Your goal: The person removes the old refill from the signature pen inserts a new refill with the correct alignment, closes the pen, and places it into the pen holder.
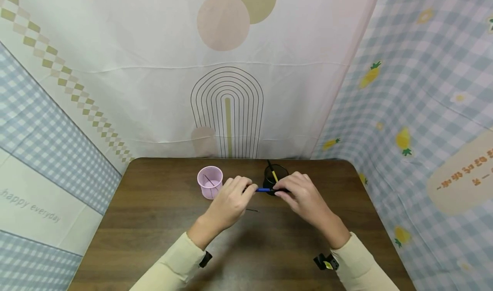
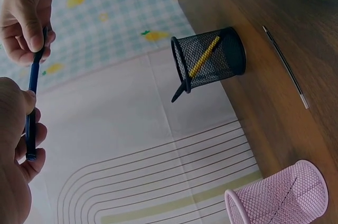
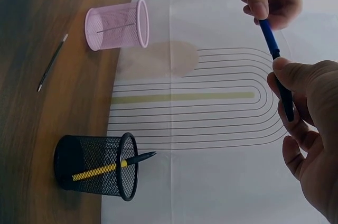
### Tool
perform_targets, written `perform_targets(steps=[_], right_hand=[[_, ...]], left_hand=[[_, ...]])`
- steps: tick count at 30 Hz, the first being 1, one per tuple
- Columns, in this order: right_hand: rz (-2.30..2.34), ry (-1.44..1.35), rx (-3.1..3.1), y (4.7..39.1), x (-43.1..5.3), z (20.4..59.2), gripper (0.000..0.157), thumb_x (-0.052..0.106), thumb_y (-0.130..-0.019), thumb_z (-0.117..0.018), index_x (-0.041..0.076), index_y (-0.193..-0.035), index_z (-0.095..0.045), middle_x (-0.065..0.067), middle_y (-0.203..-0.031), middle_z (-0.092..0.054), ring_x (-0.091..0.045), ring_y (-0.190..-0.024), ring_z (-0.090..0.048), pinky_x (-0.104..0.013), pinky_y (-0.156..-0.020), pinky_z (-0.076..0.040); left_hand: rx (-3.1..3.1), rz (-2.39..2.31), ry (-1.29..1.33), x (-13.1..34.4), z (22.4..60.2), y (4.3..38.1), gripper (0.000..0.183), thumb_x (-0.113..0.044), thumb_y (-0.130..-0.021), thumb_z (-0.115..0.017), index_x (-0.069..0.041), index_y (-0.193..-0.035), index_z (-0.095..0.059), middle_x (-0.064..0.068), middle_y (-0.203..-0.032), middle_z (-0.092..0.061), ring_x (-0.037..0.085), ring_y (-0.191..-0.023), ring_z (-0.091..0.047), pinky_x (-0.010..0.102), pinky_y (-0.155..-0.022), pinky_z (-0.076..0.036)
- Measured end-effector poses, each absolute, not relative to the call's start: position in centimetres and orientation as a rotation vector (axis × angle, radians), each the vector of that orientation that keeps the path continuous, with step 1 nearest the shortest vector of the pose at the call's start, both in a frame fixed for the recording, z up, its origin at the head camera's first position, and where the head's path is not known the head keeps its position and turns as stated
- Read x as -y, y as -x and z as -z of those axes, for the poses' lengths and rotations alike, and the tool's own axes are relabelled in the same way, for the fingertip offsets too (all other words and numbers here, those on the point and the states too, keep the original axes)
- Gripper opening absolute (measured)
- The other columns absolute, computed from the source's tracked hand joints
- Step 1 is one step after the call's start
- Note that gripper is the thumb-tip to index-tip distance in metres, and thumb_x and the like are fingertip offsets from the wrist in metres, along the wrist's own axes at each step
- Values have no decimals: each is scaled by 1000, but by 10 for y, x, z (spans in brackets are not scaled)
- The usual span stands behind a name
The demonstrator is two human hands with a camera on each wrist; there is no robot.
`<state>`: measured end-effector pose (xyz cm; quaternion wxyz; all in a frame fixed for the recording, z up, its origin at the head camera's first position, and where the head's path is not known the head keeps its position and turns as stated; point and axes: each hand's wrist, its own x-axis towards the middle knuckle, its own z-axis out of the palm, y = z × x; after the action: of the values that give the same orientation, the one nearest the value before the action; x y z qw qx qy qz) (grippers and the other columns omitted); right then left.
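Observation:
Above the table, both hands hold a blue pen with a black end section (image 1: pixel 263 190). My left hand (image 1: pixel 230 201) grips the blue barrel (image 3: pixel 269 36). The fingers and thumb of my right hand (image 1: pixel 306 199) pinch the black section (image 3: pixel 285 97). Behind the hands, a black mesh pen cup (image 2: pixel 232 55) holds a yellow and black pen (image 3: pixel 100 171) leaning out over its rim. A thin dark pen refill (image 2: pixel 286 68) lies on the table, partly hidden by my left hand in the head view.
A pink mesh pen cup (image 1: pixel 209 192) stands left of the black one, with a thin dark stick (image 3: pixel 115 28) inside. The brown wooden table (image 1: pixel 154 222) ends at a patterned cloth backdrop (image 1: pixel 161 111). Checked cloth (image 1: pixel 408 68) hangs along the right side.

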<state>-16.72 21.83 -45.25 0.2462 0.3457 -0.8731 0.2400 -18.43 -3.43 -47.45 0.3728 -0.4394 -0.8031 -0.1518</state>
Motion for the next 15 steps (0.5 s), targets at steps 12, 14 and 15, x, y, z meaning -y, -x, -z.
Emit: perform_targets(steps=[12,14,15], right_hand=[[-661,-934,2387,167,-218,453,24,9,-79,-87,15,-99,-74,4,-97,-74,-16,-90,-61,-34,-73,-42],[-661,-934,2386,167,-218,453,24,9,-79,-87,15,-99,-74,4,-97,-74,-16,-90,-61,-34,-73,-43],[-661,-934,2385,167,-218,453,24,9,-80,-87,15,-99,-74,4,-97,-74,-16,-90,-61,-34,-73,-43]], left_hand=[[2059,396,1119,32,474,183,18,-12,-104,-54,-3,-104,-70,8,-99,-63,21,-85,-60,30,-63,-41],[2061,393,1119,31,474,183,18,-12,-104,-54,-3,-104,-70,8,-99,-63,21,-85,-60,30,-63,-41],[2061,393,1119,31,474,183,18,-12,-104,-54,-3,-104,-70,8,-99,-63,21,-85,-60,30,-63,-42]])
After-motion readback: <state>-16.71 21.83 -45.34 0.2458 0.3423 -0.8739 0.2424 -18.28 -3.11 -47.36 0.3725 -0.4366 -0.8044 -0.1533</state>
